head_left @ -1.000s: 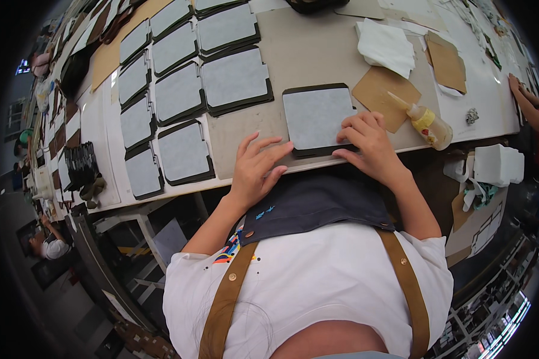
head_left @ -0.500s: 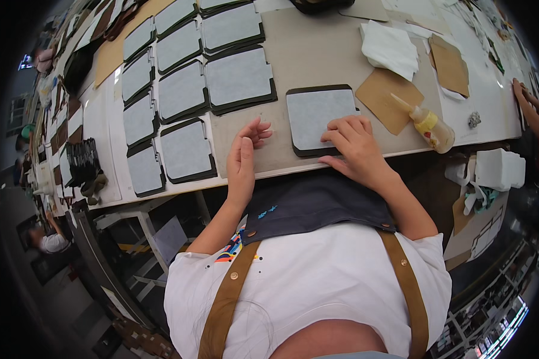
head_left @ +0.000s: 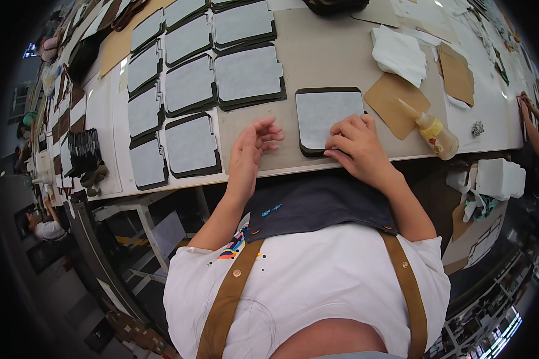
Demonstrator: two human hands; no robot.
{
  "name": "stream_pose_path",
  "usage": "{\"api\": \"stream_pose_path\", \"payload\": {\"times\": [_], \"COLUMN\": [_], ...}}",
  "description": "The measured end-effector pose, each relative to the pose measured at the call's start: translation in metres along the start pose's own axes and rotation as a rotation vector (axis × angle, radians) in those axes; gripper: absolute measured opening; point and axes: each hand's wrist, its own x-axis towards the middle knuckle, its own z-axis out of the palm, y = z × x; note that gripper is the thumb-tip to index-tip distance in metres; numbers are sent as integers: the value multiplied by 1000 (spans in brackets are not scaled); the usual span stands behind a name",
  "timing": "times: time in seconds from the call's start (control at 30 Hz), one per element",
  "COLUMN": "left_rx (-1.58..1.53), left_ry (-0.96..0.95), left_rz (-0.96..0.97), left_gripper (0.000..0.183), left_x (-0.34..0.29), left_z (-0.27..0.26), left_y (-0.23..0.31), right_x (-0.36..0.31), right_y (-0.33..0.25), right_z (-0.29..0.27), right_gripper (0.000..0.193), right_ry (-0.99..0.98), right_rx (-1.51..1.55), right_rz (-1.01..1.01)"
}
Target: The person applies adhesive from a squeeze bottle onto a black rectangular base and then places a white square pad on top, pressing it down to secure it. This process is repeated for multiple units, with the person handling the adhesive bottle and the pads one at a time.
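Observation:
In front of me lies a flat panel (head_left: 323, 110), pale grey on its face with a black border, apparently on top of a short stack. My right hand (head_left: 359, 143) rests over its near right corner, thumb and fingers pinched at the near edge. To its left, my left hand (head_left: 250, 149) hovers near the table's front edge, fingers loosely curled and apart, holding nothing. Left of that hand, several stacks of similar grey panels stand in rows, the closest being one panel stack (head_left: 193, 145).
A glue bottle (head_left: 438, 136) with a pointed nozzle lies on its side at the right, by a brown sheet (head_left: 395, 102). Beyond are a white cloth (head_left: 399, 52) and a brown card (head_left: 456, 75). Another person's arm (head_left: 534, 116) shows at the far right.
My right thumb has come in to the panel's near edge, closing up with the fingers. My left hand has turned slightly, still empty. The whole view has shifted a little.

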Motion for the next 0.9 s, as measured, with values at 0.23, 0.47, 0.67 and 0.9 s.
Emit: {"api": "stream_pose_path", "payload": {"times": [0.23, 0.47, 0.67, 0.9], "left_rx": [172, 225, 279, 305], "left_ry": [-39, -54, -68, -46], "left_rz": [-117, -59, -11, -8], "left_gripper": [26, 24, 25, 25], "left_x": [8, 10, 9, 9], "left_z": [1, 4, 4, 2], "left_y": [1, -1, -4, -4], "right_x": [-1, -1, -2, -1], "right_y": [-4, -3, 3, 3], "right_z": [1, 3, 1, 0], "right_gripper": [18, 19, 13, 8], "right_ry": [101, 146, 25, -5], "right_rx": [18, 53, 230, 214], "right_rz": [-10, 23, 150, 161]}}
